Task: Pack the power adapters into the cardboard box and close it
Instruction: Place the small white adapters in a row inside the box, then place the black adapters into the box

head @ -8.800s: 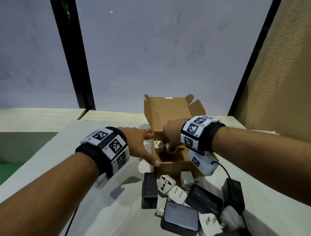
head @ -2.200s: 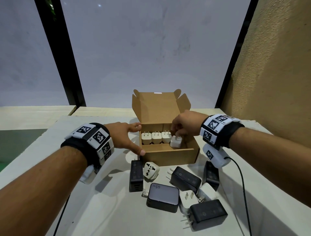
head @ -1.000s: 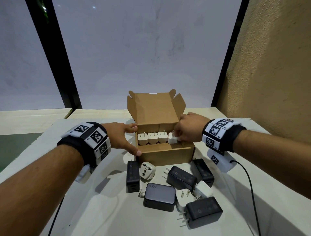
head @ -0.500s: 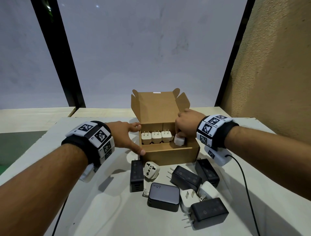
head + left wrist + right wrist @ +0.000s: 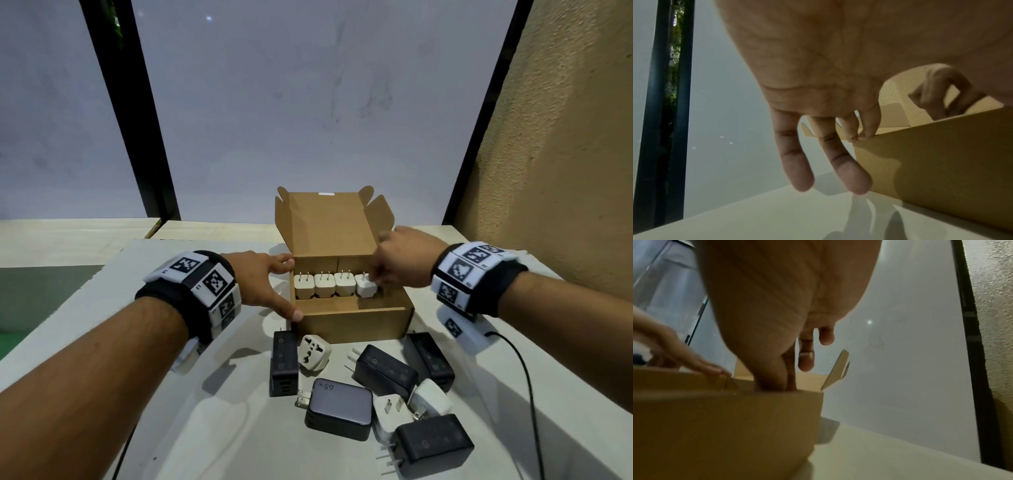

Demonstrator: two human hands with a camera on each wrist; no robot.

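The open cardboard box (image 5: pixel 356 327) stands mid-table with its lid (image 5: pixel 329 222) upright. Along its back wall runs a row of small white adapters (image 5: pixel 324 286), prongs up. My right hand (image 5: pixel 376 277) reaches in from the right and pinches the rightmost white adapter (image 5: pixel 365 289) of that row. In the right wrist view, the thumb and fingers (image 5: pixel 777 379) dip behind the box wall (image 5: pixel 725 426), which hides the adapter. My left hand (image 5: pixel 277 289) lies against the box's left wall with straight fingers (image 5: pixel 867 128) on the rim (image 5: pixel 941 154).
Loose adapters lie in front of the box: several black ones (image 5: pixel 385 375), a dark grey one marked 65W (image 5: pixel 339 409), a white travel adapter (image 5: pixel 315 353) and two white ones (image 5: pixel 430 401). A black cable (image 5: pixel 527 377) trails on the right. A tan wall (image 5: pixel 565 137) stands close at the right.
My right hand has brought the tilted fourth white adapter back and stood it upright at the right end of the row. The left hand has stayed on the box.
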